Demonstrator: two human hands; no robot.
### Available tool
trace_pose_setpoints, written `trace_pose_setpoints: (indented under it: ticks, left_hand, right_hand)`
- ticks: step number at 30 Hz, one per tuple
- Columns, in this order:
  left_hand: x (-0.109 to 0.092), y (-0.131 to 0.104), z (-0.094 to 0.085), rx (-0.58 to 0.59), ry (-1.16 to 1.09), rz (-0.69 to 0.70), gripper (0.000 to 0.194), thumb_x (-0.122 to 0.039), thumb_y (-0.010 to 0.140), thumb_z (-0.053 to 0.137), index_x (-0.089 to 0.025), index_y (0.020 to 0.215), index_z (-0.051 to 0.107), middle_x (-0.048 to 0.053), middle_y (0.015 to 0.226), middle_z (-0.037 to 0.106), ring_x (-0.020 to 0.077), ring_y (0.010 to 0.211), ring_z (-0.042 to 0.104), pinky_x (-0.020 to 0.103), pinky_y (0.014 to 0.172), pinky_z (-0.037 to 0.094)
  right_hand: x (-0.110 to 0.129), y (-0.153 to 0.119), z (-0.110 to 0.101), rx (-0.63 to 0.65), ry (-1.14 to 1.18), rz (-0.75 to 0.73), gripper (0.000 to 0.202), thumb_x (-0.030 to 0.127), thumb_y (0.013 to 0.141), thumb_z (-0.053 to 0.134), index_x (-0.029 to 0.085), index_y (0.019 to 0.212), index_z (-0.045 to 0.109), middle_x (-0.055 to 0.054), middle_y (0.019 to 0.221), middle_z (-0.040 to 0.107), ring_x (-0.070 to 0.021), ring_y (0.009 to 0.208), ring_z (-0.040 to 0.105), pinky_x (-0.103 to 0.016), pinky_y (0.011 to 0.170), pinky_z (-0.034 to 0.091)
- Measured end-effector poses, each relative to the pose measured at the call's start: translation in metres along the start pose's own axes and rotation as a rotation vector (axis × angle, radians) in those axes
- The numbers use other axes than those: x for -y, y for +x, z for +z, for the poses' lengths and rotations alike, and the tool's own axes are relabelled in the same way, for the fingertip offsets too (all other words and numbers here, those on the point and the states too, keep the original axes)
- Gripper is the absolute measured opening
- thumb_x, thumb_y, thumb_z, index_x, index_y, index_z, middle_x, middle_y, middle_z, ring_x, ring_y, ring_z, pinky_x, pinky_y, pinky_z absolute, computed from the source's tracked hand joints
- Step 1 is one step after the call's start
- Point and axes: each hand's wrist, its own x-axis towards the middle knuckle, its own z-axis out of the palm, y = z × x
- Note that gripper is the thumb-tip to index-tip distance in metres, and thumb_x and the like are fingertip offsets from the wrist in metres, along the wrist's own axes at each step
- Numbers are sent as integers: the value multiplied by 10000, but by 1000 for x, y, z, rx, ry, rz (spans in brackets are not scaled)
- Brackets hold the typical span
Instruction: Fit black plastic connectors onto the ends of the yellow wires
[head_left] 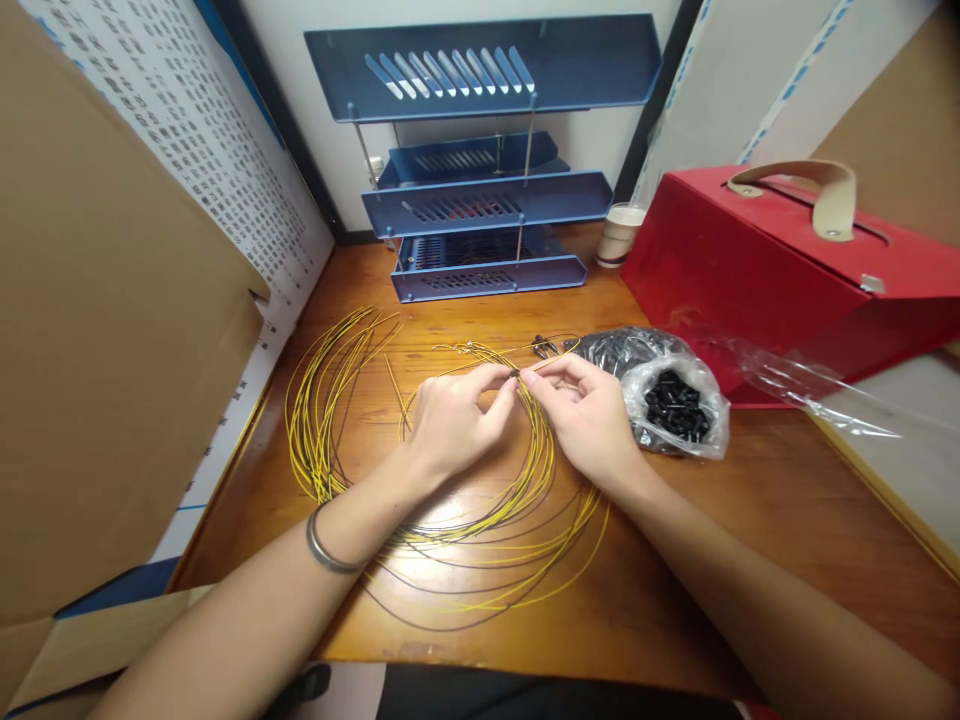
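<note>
Above the wire coils, my left hand [454, 415] is closed, thumb and forefinger pinching a small black part [514, 373]. My right hand [589, 410] meets it there, its thumb and forefinger pinched on a thin yellow wire at the same spot; the exact join is too small to make out. A yellow-and-black wire coil [536, 470] lies beneath both hands, and another wire bundle [307, 440] spreads out to the left. Beside my right hand sits a clear plastic bag [716, 415] full of small black pieces [677, 405]. Several loose black pieces [545, 347] lie just beyond my fingers.
A blue tiered file tray [487, 205] stands at the back of the wooden table [720, 540]. To the right is a red box [735, 270] with a beige handle, a paper cup [619, 238] next to it. Cardboard [112, 330] rises along the left side.
</note>
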Motion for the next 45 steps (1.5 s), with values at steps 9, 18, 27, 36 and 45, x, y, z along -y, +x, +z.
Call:
trace_pose_setpoints:
  ticks: [9, 18, 27, 36, 45]
  left_hand:
    - [2, 0, 1, -17, -43, 10, 193, -294, 931, 615, -190, 1022, 750, 18, 903, 813, 116, 547, 676, 233, 530, 456]
    - [0, 1, -1, -5, -34, -6, 179, -290, 936, 604, -199, 992, 748, 11, 875, 811, 121, 566, 688, 229, 526, 444]
    - [0, 2, -1, 18, -35, -15, 186, -292, 942, 599, -194, 1013, 740, 21, 903, 811, 126, 550, 682, 240, 563, 463]
    - [-3, 1, -1, 31, -66, -36, 174, -277, 946, 586, -206, 1021, 725, 9, 914, 812, 130, 604, 707, 234, 564, 458]
    - [-2, 1, -1, 38, -65, -29, 188, -279, 949, 580, -189, 1017, 730, 17, 913, 812, 125, 580, 695, 234, 580, 465]
  right_hand:
    - [4, 3, -2, -52, 2, -25, 179, 348, 791, 745, 181, 768, 685, -19, 704, 667, -110, 537, 504, -232, 457, 377]
    - [-3, 2, 0, -13, 27, 9, 220, 383, 788, 746, 176, 777, 669, -21, 697, 658, -113, 556, 525, -226, 463, 376]
    - [-6, 1, 2, -19, 47, -14, 208, 365, 790, 762, 179, 778, 672, -24, 692, 661, -131, 594, 557, -239, 490, 410]
    - [-5, -1, 2, -15, 39, -27, 197, 355, 802, 764, 174, 801, 685, 1, 653, 628, -112, 550, 505, -240, 487, 383]
    - [-7, 0, 3, 20, 84, -27, 167, 310, 794, 761, 166, 832, 685, 22, 628, 603, -100, 538, 502, -224, 484, 383]
